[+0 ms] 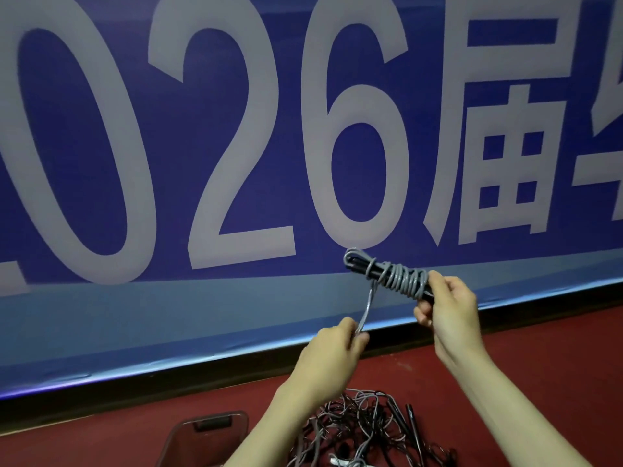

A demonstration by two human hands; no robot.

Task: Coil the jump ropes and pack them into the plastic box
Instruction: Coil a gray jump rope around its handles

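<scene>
Held up in front of the blue banner (236, 163) with its large pale numerals: a jump rope (391, 276), grey cord wound in tight turns round black handles laid side by side. Gripped at its right end by the right hand (451, 308), fingers (423, 315) curled round the handle ends, thumb lying along the far side of the bundle, coils starting just left of the fingertips. Trailed down and to the left from the left part of the bundle: a loose doubled stretch of grey cord, drawn taut. Pinched at its lower end by the left hand (337, 345), thumb and forefinger pressed together on the cord, the other fingers curled beneath. Left hand lower and nearer than the right, the two well apart, joined only by that strand. Below, on the red floor (539, 365), between the forearms: a tangled heap of more ropes (367, 429), black and grey cords mixed, with black handles poking out on the right side. Just left of the heap, near the bottom edge: the plastic box (205, 436), clear-walled with a dark reddish rim and a dark latch on its far side, partly hidden by the left forearm. Contents of the box not discernible.
</scene>
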